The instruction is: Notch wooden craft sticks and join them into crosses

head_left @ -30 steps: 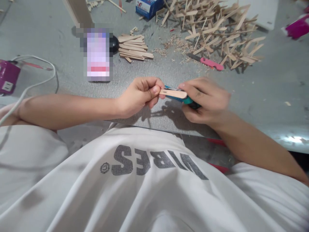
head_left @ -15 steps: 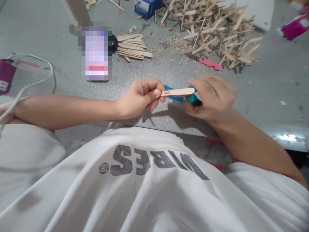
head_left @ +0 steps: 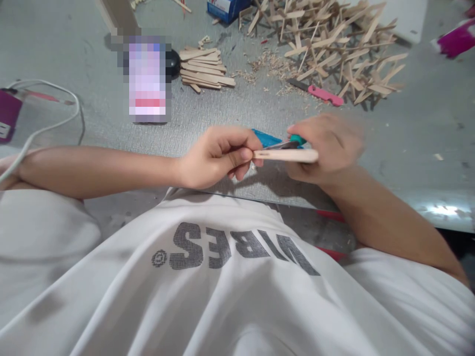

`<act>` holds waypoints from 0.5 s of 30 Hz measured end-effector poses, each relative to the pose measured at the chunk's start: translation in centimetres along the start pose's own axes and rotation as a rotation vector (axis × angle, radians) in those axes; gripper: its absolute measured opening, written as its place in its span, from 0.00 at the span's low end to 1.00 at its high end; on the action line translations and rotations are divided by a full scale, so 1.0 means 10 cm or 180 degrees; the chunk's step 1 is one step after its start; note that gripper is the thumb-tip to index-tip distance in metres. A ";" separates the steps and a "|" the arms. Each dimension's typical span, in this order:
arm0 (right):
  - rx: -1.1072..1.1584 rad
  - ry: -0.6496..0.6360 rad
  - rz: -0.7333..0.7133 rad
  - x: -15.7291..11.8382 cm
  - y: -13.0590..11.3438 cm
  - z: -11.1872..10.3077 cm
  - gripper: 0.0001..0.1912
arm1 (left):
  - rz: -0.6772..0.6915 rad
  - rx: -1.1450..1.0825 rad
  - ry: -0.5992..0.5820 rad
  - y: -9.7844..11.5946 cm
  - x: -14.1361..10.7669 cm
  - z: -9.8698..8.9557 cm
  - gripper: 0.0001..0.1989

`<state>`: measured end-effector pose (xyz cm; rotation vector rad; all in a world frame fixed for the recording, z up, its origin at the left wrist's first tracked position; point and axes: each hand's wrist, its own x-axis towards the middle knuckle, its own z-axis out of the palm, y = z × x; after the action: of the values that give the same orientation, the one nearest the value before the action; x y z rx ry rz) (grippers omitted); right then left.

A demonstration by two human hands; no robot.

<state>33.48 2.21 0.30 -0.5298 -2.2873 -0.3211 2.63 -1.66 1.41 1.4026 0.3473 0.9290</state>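
Between the thumb and fingers of my left hand [head_left: 222, 155], a wooden craft stick [head_left: 289, 155] is pinched by one end and points to the right. A short dark slit shows near its held end. My right hand [head_left: 328, 148], blurred by motion, is closed on a pair of scissors [head_left: 296, 140] with teal and black handles. The scissor blades point left, just behind the stick, towards my left fingertips. The stick's far end overlaps my right fingers; whether they touch is unclear. A flat blue item [head_left: 266, 138] lies beneath, partly covered by my hands.
A heap of sticks joined into crosses [head_left: 326, 49] covers the back right. Near it lie wood shavings [head_left: 276, 65] and a pink-handled craft knife [head_left: 324, 95]. Loose sticks [head_left: 204, 69] sit beside a blurred-out phone [head_left: 147, 81]. A white cable [head_left: 78, 106] loops at left.
The stick has shifted right and towards me, away from the scissor handle it covered, so the blades now show. My left hand has moved slightly right.
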 end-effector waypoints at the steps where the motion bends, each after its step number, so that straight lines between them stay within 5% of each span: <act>1: 0.0096 0.0029 -0.0024 0.01 0.00 0.03 0.18 | -0.0005 0.0017 -0.0046 0.00 0.00 0.00 0.33; 15: -0.0251 0.0273 -0.0598 0.01 0.11 0.02 0.28 | -0.0055 0.0101 -0.0232 -0.02 -0.01 0.03 0.34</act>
<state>33.79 3.30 0.36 -0.3336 -2.2522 -0.5182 2.83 -1.95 1.28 1.4565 0.3198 0.8592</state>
